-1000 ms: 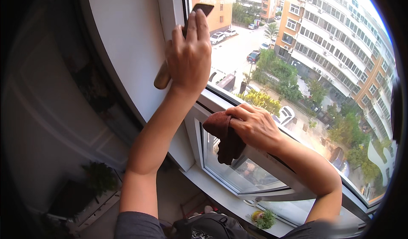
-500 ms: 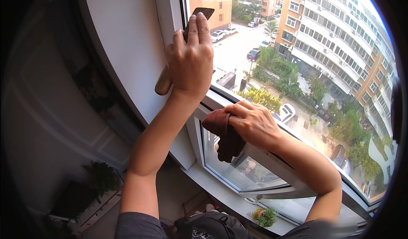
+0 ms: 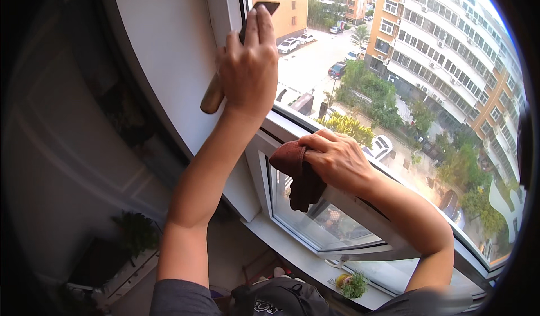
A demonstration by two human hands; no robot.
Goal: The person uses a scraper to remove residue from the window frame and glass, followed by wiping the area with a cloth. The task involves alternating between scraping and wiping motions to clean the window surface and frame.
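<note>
Brown and soft, the folded cloth (image 3: 298, 175) hangs from the right hand (image 3: 337, 161), which is closed around it and rests on the smooth white window frame (image 3: 360, 209). Higher up, the left hand (image 3: 247, 68) grips a scraper tool (image 3: 216, 91) with a rounded wooden handle, its dark flat head pressed against the glass pane (image 3: 394, 63) beside the white upright.

1. The cloth (image 3: 298, 178) is dark reddish brown.
2. The window frame (image 3: 256, 164) beside the cloth is white.
3. The tool handle (image 3: 212, 95) above the cloth is brown.
4. The little plant (image 3: 351, 285) below the cloth is green with orange.
</note>
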